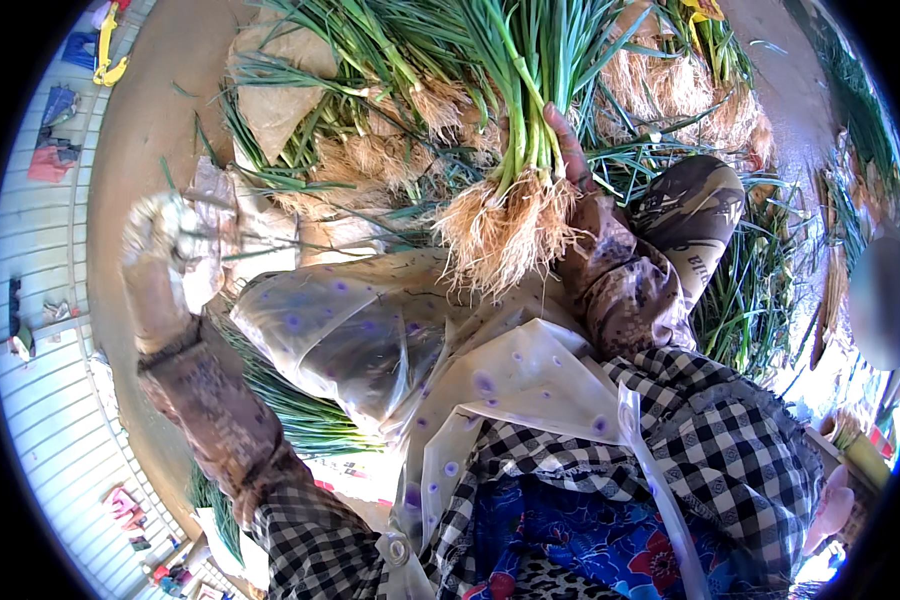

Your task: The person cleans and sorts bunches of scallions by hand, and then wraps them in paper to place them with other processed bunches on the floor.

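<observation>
My right hand (572, 150) is wrapped round a bunch of green onions (526, 135), keeping it upright over my lap. Its long green leaves point away from me. The pale, stringy roots (505, 235) hang down toward my plastic apron (340, 320), which has purple dots. Out to the left, my left hand (160, 240) is raised and smeared by motion. It looks pale, perhaps gloved, and its fingers cannot be made out. Beside it are some whitish crumpled sheets (210, 215).
More green onions with tangled roots (360, 170) lie in heaps ahead of me, and another rooted pile (670, 85) is at the far right. Loose leaves (750, 290) lie beside my right knee (690, 205). A white tiled surface (45, 240) with scattered small items runs along the left.
</observation>
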A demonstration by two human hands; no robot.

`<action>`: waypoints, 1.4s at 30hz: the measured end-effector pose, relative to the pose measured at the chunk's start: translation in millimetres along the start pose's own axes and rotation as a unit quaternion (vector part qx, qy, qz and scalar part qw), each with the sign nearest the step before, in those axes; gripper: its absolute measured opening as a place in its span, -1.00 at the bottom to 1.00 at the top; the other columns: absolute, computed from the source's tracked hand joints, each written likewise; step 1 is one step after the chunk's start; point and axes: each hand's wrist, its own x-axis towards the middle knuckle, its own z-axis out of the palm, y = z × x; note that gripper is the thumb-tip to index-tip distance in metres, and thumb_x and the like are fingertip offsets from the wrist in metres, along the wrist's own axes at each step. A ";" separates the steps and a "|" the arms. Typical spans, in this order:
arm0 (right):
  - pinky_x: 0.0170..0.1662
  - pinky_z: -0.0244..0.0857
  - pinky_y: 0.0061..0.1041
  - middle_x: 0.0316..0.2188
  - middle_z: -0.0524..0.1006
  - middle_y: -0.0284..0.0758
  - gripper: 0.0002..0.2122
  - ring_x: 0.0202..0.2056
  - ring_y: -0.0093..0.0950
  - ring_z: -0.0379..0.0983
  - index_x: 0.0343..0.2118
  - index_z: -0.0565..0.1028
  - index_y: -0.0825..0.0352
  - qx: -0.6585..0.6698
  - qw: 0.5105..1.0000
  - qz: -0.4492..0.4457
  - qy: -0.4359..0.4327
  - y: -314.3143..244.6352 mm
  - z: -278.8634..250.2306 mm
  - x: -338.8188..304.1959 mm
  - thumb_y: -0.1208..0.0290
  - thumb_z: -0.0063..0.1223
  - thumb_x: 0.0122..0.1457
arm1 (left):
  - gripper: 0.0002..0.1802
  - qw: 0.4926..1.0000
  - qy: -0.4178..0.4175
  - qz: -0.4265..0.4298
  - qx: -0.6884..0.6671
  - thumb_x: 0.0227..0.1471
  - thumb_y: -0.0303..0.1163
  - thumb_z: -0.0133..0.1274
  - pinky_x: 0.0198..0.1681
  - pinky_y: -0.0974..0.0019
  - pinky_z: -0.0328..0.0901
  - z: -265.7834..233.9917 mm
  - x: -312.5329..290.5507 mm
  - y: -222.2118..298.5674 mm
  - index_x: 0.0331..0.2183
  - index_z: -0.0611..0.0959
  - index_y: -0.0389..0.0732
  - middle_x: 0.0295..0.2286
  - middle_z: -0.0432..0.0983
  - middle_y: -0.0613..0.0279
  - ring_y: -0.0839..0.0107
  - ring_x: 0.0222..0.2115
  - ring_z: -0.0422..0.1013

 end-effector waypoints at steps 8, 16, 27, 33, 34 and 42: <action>-0.44 0.44 -0.47 -0.43 0.50 -0.22 -0.53 -0.48 -0.42 0.48 -0.16 0.34 0.39 -0.068 0.996 0.008 -0.051 -1.4 -27.3 15.2 0.05 -0.08 0.04 | -0.76 0.960 -0.063 0.202 -0.184 0.02 -0.36 -0.09 -0.36 0.52 0.20 62.5 41.7 198.1 -0.25 0.47 -0.26 -0.44 0.40 0.29 0.59 -0.45 0.28; -0.43 0.41 -0.51 -0.44 0.50 -0.26 -0.62 -0.49 -0.46 0.47 -0.17 0.35 0.36 -0.084 0.996 -0.020 -0.015 6.2 -1.5 12.8 0.12 -0.14 0.10 | -0.72 0.839 -0.272 0.471 -0.024 -0.02 -0.31 -0.06 -0.29 0.40 0.24 285.9 -45.8 279.3 -0.24 0.48 -0.22 -0.43 0.42 0.26 0.48 -0.40 0.32; -0.37 0.41 -0.49 -0.38 0.48 -0.25 -0.60 -0.43 -0.44 0.46 -0.13 0.31 0.37 0.019 0.999 0.008 -0.027 19.6 16.0 25.1 0.13 -0.14 0.10 | -0.58 0.669 -0.569 0.448 0.169 -0.06 -0.20 -0.03 -0.30 0.28 0.35 287.5 -35.0 229.7 -0.14 0.44 -0.19 -0.46 0.50 0.18 0.37 -0.47 0.42; -0.35 0.40 -0.48 -0.37 0.48 -0.23 -0.58 -0.39 -0.43 0.46 -0.14 0.33 0.40 0.018 0.999 0.039 -0.033 16.6 -1.8 29.1 0.15 -0.06 0.06 | -0.40 0.769 -0.310 0.266 0.492 -0.02 0.07 -0.20 0.07 -0.23 -0.29 245.9 45.8 81.9 0.01 0.27 -0.01 0.03 0.12 0.18 0.28 0.08 0.00; -0.35 0.40 -0.48 -0.38 0.49 -0.22 -0.58 -0.40 -0.44 0.46 -0.15 0.34 0.40 0.024 0.998 0.047 -0.029 16.8 -4.7 28.9 0.14 -0.05 0.05 | -0.37 0.770 -0.316 0.224 0.507 -0.05 0.13 -0.19 0.07 -0.29 -0.47 245.5 47.9 60.3 0.01 0.28 0.02 0.10 -0.01 0.22 0.31 0.14 -0.15; -0.32 0.32 -0.52 -0.46 0.50 -0.26 -0.50 -0.44 -0.43 0.43 -0.24 0.40 0.42 -0.159 0.984 0.029 0.074 49.0 13.5 18.9 0.00 -0.01 -0.01 | -0.27 0.848 -0.454 -0.132 -0.240 -0.09 0.08 -0.03 -0.03 0.30 0.12 307.3 18.9 -96.4 0.00 0.26 -0.20 -0.11 0.29 0.08 0.26 -0.10 0.22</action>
